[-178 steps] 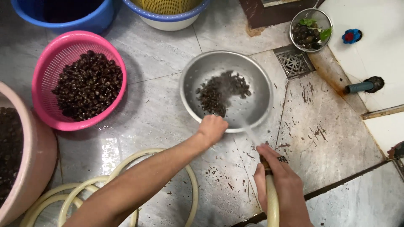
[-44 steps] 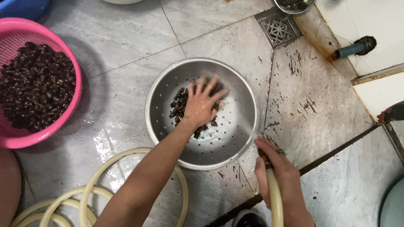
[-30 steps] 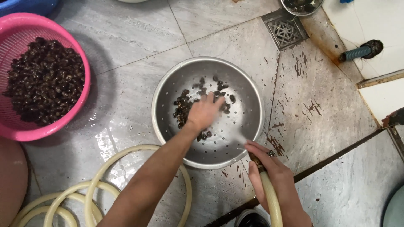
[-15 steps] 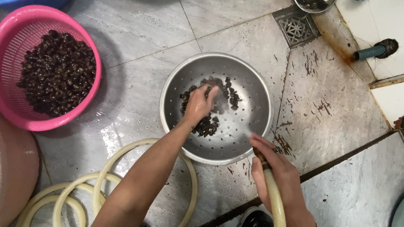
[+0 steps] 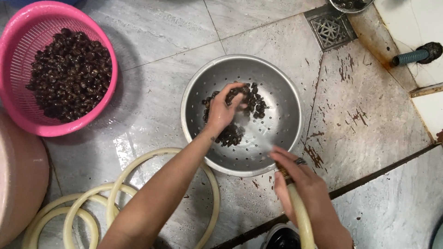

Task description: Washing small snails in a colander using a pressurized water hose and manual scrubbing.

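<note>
Head view | wet grey tile floor (image 5: pixel 166 41) (drain grate (image 5: pixel 331 29)) | left hand (image 5: pixel 224 110) cupped loosely over shells (image 5: pixel 249 99) | right hand (image 5: pixel 307 193) gripping hose (image 5: pixel 302 219)

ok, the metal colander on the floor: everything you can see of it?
The metal colander is round, shiny steel by its look, with small holes across wall and base. It sits upright on the wet tiled floor, wet inside, holding a small heap of dark shells. The left hand reaches into the shells; the right hand, gripping the hose, is at its near rim.
</note>
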